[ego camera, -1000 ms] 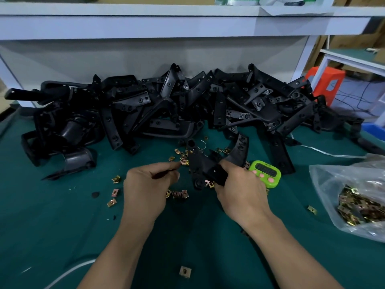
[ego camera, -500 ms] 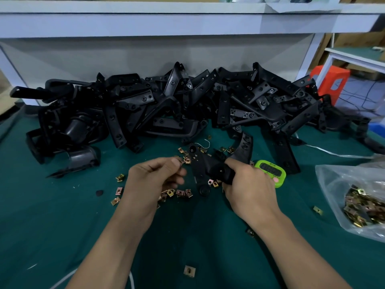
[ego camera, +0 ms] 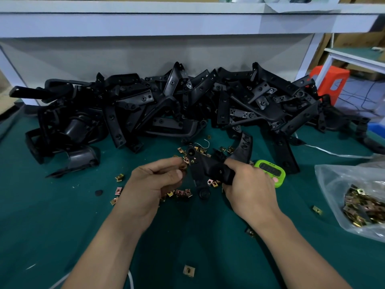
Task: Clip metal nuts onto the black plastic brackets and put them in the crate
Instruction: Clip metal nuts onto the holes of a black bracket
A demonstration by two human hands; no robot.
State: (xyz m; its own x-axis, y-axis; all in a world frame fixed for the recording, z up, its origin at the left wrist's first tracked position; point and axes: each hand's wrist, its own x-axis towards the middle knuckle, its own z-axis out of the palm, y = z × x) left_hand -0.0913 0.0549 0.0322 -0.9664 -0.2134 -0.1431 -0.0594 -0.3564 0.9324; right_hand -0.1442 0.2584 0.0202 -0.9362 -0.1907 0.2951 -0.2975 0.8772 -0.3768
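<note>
The right hand [ego camera: 248, 184] grips the bracket [ego camera: 205, 165], long axis pointing away and leftward; it is matte black and holed. The left hand [ego camera: 154, 180] pinches a brass nut [ego camera: 183, 168].

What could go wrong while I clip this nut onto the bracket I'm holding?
1. The metal nut pinched in your left hand is tiny; it could slip and vanish among the loose nuts below.
2. Only your right hand steadies the black bracket, so it may twist as the nut is pushed on.
3. The green timer sits close beside that hand and could get knocked.
</note>
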